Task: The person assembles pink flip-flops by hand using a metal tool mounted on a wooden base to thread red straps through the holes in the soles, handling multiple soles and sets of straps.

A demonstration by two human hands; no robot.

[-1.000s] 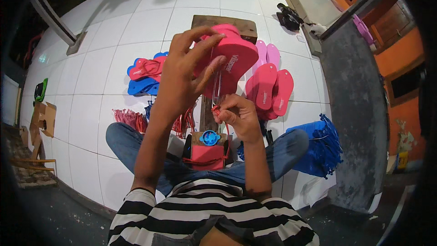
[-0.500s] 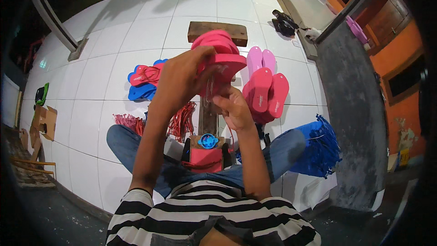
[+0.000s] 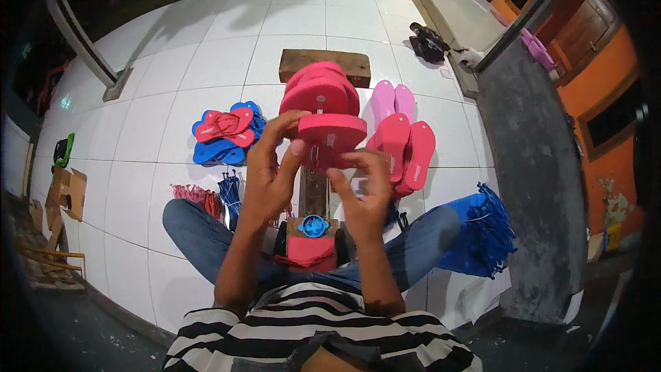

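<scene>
I sit cross-legged on white floor tiles and hold a red flip-flop sole (image 3: 332, 136) up in front of me with both hands. My left hand (image 3: 272, 169) grips its left edge, thumb on top. From below, my right hand (image 3: 363, 186) pinches the sole's near edge, where a thin strap end hangs. Behind it a pile of red soles (image 3: 318, 86) rests on a wooden T-shaped stand (image 3: 325, 63). A red pad and a blue ring (image 3: 313, 226) sit at the stand's near end between my knees.
Blue and red flip-flops (image 3: 224, 131) lie left of the stand, pink and red pairs (image 3: 403, 134) right of it. Bundles of red straps (image 3: 200, 196) lie by my left knee, blue straps (image 3: 482, 231) by my right knee. A grey wall (image 3: 530, 165) runs along the right.
The sole came down from a raised, tilted hold to lie flatter and lower. My left hand slid from the top to the left edge, and my right hand moved under it.
</scene>
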